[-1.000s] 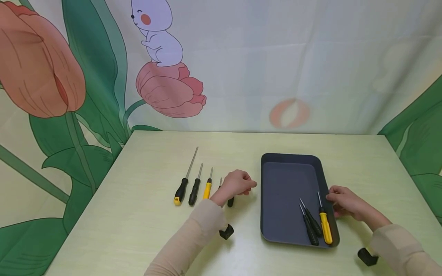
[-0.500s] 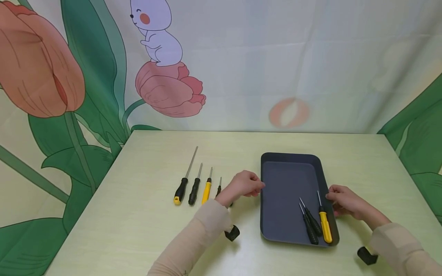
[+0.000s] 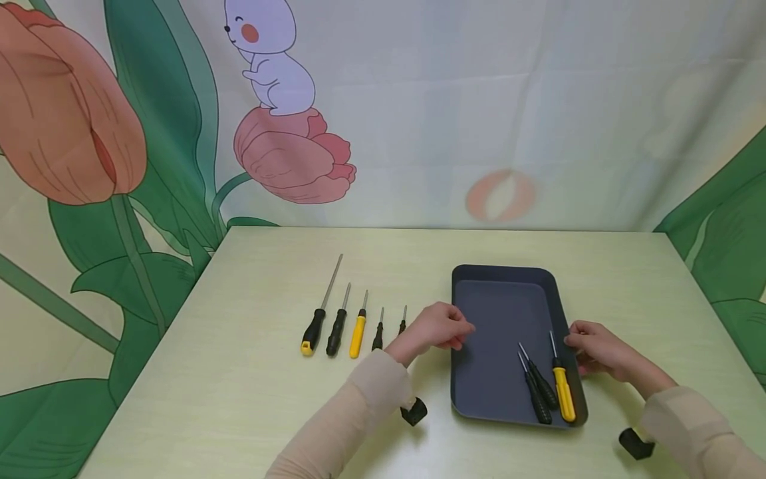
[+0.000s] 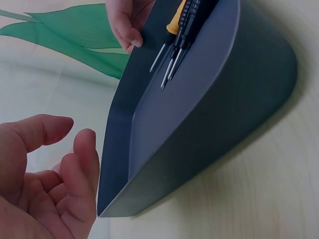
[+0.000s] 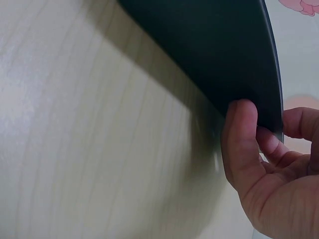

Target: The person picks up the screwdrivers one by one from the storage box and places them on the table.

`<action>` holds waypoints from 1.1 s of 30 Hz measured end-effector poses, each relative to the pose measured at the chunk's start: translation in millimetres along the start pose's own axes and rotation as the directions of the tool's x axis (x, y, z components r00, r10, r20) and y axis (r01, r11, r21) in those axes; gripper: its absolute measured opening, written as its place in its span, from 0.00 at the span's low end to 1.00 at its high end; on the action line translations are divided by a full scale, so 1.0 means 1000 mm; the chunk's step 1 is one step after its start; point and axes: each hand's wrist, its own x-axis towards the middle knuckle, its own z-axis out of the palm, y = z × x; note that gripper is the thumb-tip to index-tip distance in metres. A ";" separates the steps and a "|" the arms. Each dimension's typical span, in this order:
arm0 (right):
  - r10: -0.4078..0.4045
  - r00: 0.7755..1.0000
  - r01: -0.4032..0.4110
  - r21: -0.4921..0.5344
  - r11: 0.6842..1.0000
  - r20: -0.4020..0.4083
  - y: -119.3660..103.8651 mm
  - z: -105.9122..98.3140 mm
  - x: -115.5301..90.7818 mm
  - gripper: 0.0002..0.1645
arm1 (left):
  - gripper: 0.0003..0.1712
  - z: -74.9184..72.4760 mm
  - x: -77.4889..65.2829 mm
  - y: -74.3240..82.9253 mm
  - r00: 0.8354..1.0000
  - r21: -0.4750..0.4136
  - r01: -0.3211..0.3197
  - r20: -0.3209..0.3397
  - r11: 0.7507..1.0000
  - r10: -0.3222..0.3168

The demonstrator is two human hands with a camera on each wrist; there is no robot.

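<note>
A dark grey tray [image 3: 499, 332] lies on the table, holding two black screwdrivers [image 3: 537, 392] and a yellow-handled screwdriver [image 3: 564, 392] at its near right corner. My right hand [image 3: 601, 349] pinches the tray's right wall; in the right wrist view the thumb [image 5: 241, 134] lies along the outer side and a finger reaches the rim. Over the tray's left edge is my left hand [image 3: 437, 327], its fingers loosely bent with nothing between them. In the left wrist view a gap shows between the left thumb [image 4: 50, 130] and forefinger.
Left of the tray several screwdrivers lie in a row: a long black-and-yellow one [image 3: 314, 329], a black one [image 3: 337, 332], a yellow one [image 3: 358, 336] and two small dark ones, partly behind the left wrist. A printed curtain [image 3: 407, 133] hangs behind the table.
My left hand has moved right, from beside the tray to over its left edge, uncovering more of the small screwdrivers. The right hand and tray have stayed in place.
</note>
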 end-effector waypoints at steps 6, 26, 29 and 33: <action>-0.001 1.000 0.001 0.001 1.000 -0.001 0.000 0.001 -0.001 0.07 | 0.09 0.009 0.000 0.001 1.000 0.005 -0.005 0.022 1.000 0.005; -0.009 1.000 0.009 0.005 1.000 0.000 0.000 0.001 0.000 0.06 | 0.09 0.038 0.000 0.002 0.996 0.005 -0.016 0.086 1.000 0.015; -0.004 1.000 0.004 0.008 1.000 -0.001 0.000 0.001 -0.001 0.06 | 0.09 0.042 0.001 0.001 0.996 0.004 -0.012 0.090 1.000 0.012; -0.008 1.000 0.008 0.008 1.000 0.002 -0.001 0.001 -0.002 0.06 | 0.09 0.048 0.000 0.002 0.996 0.008 -0.011 0.091 1.000 0.011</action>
